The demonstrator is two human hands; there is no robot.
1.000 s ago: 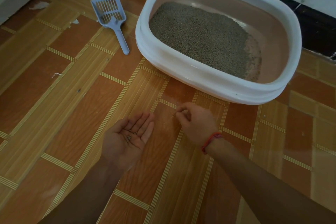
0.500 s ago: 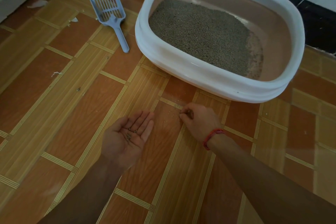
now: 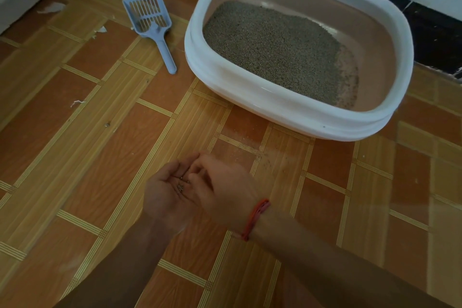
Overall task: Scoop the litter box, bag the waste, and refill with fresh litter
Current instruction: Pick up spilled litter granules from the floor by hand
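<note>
A white litter box [image 3: 252, 90] with a pinkish inside stands on the floor ahead, grey litter [image 3: 272, 45] heaped toward its left side. A light blue slotted scoop [image 3: 152, 25] lies on the floor to its left, handle toward me. My left hand [image 3: 165, 195] is palm up and cupped, with a few litter grains [image 3: 180, 187] lying in it. My right hand [image 3: 220, 182], a red thread on its wrist, hovers over the left palm with fingertips pointing down into it; what they hold is hidden.
Loose litter grains [image 3: 270, 160] are scattered on the wood-pattern floor in front of the box. Small white scraps [image 3: 101, 30] lie at the left near a pale wall. A dark baseboard [image 3: 435, 40] runs behind the box.
My right hand has left the floor in front of the box and moved left over my open left palm. The left hand has stayed put.
</note>
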